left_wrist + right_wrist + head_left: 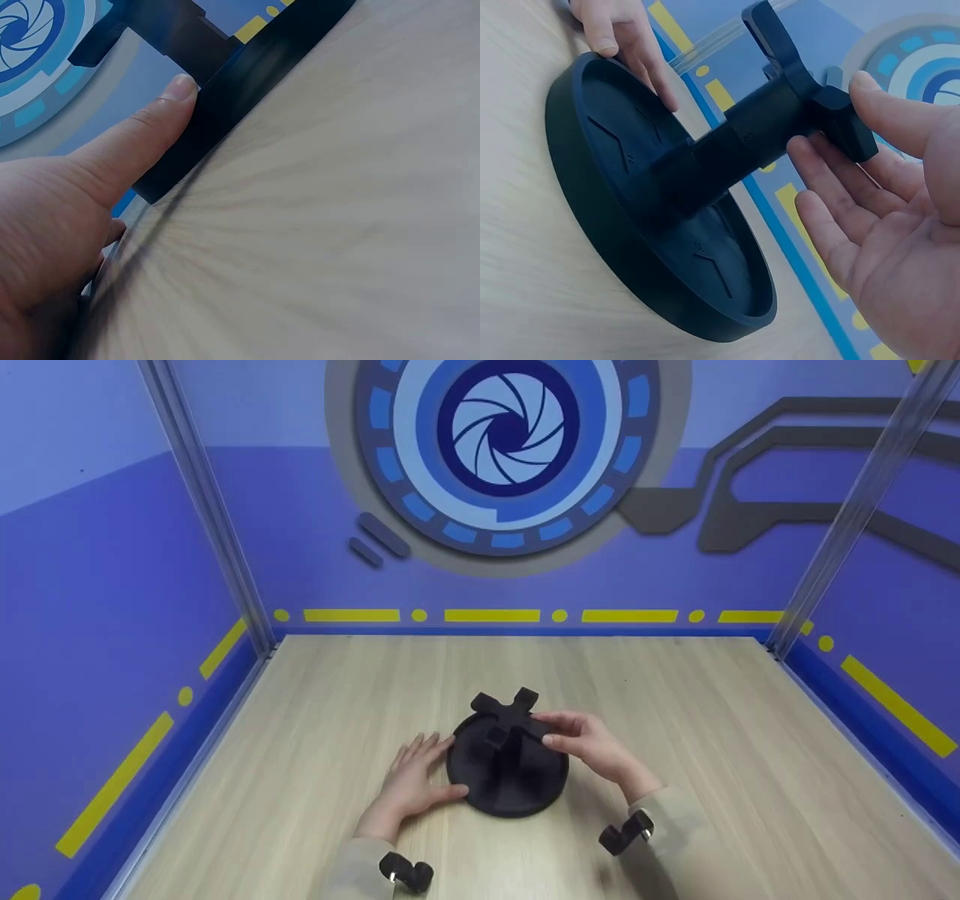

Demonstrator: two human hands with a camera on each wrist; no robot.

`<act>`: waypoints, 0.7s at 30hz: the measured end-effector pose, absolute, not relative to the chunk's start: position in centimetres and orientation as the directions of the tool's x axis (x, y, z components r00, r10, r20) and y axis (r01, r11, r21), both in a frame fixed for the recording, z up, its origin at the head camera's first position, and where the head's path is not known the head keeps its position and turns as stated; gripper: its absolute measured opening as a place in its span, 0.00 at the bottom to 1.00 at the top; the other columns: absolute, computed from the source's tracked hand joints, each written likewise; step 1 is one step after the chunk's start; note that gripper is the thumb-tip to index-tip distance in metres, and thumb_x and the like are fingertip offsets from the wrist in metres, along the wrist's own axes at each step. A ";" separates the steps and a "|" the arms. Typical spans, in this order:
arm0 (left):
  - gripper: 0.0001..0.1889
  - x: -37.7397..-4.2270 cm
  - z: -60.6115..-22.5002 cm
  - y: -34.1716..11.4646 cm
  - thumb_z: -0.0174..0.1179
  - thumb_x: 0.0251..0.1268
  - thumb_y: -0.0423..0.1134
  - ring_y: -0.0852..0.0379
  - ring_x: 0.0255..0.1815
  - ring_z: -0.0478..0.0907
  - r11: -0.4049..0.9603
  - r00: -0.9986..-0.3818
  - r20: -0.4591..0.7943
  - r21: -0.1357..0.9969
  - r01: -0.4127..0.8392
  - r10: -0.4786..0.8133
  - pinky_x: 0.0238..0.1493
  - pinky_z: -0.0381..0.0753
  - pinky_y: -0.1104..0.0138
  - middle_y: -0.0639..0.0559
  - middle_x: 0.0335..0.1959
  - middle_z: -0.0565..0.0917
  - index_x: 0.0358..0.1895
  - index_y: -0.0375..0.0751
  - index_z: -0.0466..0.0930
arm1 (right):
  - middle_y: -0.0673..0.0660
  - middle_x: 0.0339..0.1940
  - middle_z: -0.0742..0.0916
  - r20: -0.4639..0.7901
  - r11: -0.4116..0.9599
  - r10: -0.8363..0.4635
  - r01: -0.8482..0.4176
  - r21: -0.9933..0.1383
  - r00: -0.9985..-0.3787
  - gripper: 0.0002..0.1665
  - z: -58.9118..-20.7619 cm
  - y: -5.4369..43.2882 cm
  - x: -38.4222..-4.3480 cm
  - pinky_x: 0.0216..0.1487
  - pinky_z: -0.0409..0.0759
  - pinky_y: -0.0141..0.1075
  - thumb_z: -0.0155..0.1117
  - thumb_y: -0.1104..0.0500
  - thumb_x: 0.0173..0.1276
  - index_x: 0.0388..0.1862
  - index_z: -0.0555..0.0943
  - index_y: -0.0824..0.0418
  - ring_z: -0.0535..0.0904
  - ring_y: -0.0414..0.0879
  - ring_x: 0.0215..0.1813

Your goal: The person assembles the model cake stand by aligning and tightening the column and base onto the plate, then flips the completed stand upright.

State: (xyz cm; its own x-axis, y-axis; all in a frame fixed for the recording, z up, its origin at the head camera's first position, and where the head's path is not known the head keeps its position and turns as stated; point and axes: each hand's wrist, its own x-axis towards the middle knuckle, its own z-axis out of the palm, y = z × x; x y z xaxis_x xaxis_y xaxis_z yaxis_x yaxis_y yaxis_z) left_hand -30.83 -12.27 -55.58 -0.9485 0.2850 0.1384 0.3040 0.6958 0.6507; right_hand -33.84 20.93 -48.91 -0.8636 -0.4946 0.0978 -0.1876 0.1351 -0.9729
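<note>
A black round base with a raised rim lies on the table, a stepped post rising from its middle. On the post sits a black cross-shaped top with stubby arms bent at the ends. My right hand pinches one arm of that top, thumb on the outer side and fingers beneath, as the right wrist view shows. To the left, my left hand rests against the base with fingers spread. Its thumb lies straight on the rim, and its index finger touches the rim farther back.
The wooden table stretches around the base on all sides. Blue printed wall panels close it in at the back and sides, with metal posts at the rear corners. Each sleeve carries a small black wrist mount.
</note>
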 end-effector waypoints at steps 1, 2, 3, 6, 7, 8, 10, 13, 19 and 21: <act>0.50 -30.8 -55.6 -12.3 0.75 0.52 0.63 0.32 0.84 0.50 0.695 -0.949 0.138 0.652 0.303 0.285 0.86 0.42 0.40 0.35 0.81 0.63 0.77 0.47 0.68 | 0.56 0.58 0.88 0.099 0.141 -0.492 -0.191 -0.971 -0.865 0.29 -48.9 20.8 -33.7 0.53 0.84 0.25 0.66 0.63 0.72 0.68 0.74 0.76 0.85 0.32 0.51; 0.50 -30.9 -55.6 -12.3 0.75 0.52 0.63 0.32 0.84 0.50 0.695 -0.949 0.136 0.653 0.302 0.284 0.86 0.42 0.40 0.35 0.81 0.62 0.78 0.47 0.67 | 0.59 0.59 0.88 0.098 0.149 -0.490 -0.194 -0.970 -0.866 0.29 -48.9 20.7 -33.6 0.52 0.84 0.25 0.66 0.63 0.72 0.68 0.74 0.76 0.85 0.32 0.51; 0.50 -30.9 -55.6 -12.3 0.75 0.52 0.63 0.32 0.84 0.50 0.694 -0.949 0.136 0.654 0.301 0.284 0.86 0.42 0.40 0.35 0.81 0.62 0.78 0.47 0.67 | 0.62 0.60 0.87 0.095 0.157 -0.489 -0.195 -0.968 -0.867 0.30 -48.9 20.6 -33.5 0.53 0.84 0.25 0.67 0.63 0.71 0.68 0.74 0.76 0.85 0.32 0.51; 0.50 -30.9 -55.6 -12.3 0.75 0.51 0.63 0.32 0.84 0.50 0.692 -0.949 0.137 0.656 0.301 0.284 0.86 0.42 0.40 0.35 0.81 0.62 0.78 0.47 0.67 | 0.68 0.62 0.85 0.085 0.185 -0.476 -0.194 -0.963 -0.875 0.30 -48.9 20.2 -33.2 0.53 0.84 0.24 0.68 0.63 0.71 0.68 0.75 0.75 0.85 0.31 0.51; 0.50 -30.9 -55.6 -12.3 0.75 0.51 0.63 0.32 0.84 0.50 0.691 -0.949 0.138 0.656 0.303 0.285 0.86 0.42 0.39 0.35 0.81 0.62 0.78 0.47 0.67 | 0.68 0.63 0.85 0.083 0.189 -0.471 -0.193 -0.963 -0.878 0.30 -48.9 20.1 -33.1 0.53 0.84 0.24 0.68 0.63 0.71 0.68 0.75 0.75 0.85 0.31 0.51; 0.50 -30.9 -55.6 -12.3 0.75 0.51 0.63 0.32 0.84 0.50 0.691 -0.948 0.140 0.656 0.305 0.286 0.85 0.42 0.39 0.35 0.81 0.62 0.78 0.47 0.67 | 0.69 0.63 0.85 0.081 0.194 -0.466 -0.191 -0.962 -0.881 0.30 -48.8 20.0 -33.0 0.53 0.84 0.24 0.68 0.62 0.71 0.68 0.75 0.75 0.85 0.31 0.51; 0.50 -30.9 -55.6 -12.3 0.75 0.51 0.63 0.32 0.84 0.50 0.691 -0.947 0.143 0.653 0.308 0.287 0.85 0.43 0.39 0.34 0.81 0.63 0.77 0.47 0.68 | 0.69 0.63 0.85 0.080 0.202 -0.454 -0.190 -0.961 -0.887 0.30 -48.8 19.9 -32.9 0.53 0.83 0.24 0.69 0.62 0.70 0.67 0.75 0.75 0.85 0.32 0.51; 0.50 -30.9 -55.6 -12.3 0.75 0.51 0.63 0.32 0.84 0.51 0.692 -0.947 0.147 0.652 0.310 0.286 0.85 0.43 0.39 0.34 0.80 0.63 0.77 0.47 0.68 | 0.69 0.64 0.84 0.076 0.215 -0.434 -0.185 -0.959 -0.898 0.30 -48.7 19.6 -32.6 0.54 0.84 0.24 0.70 0.62 0.70 0.67 0.76 0.74 0.85 0.32 0.52; 0.50 -30.8 -55.6 -12.3 0.75 0.51 0.63 0.32 0.84 0.51 0.691 -0.947 0.154 0.652 0.313 0.284 0.85 0.43 0.39 0.35 0.80 0.63 0.77 0.47 0.68 | 0.69 0.63 0.85 0.080 0.242 -0.391 -0.186 -0.952 -0.917 0.31 -48.5 19.1 -32.2 0.53 0.84 0.24 0.72 0.60 0.68 0.65 0.78 0.73 0.86 0.39 0.55; 0.50 -30.8 -55.6 -12.3 0.75 0.51 0.63 0.32 0.84 0.51 0.693 -0.946 0.156 0.648 0.315 0.285 0.85 0.43 0.39 0.35 0.80 0.64 0.77 0.47 0.68 | 0.69 0.62 0.85 0.092 0.257 -0.382 -0.201 -0.945 -0.920 0.31 -48.5 18.9 -32.1 0.53 0.84 0.24 0.73 0.59 0.67 0.65 0.78 0.73 0.86 0.41 0.56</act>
State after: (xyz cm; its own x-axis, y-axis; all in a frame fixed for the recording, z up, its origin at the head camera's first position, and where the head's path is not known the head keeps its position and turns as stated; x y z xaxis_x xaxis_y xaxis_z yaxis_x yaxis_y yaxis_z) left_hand -30.82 -12.32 -55.63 -0.9459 0.2846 0.1559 0.3153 0.6928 0.6485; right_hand -32.11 18.90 -48.54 -0.9198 -0.3816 0.0918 -0.2011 0.2574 -0.9451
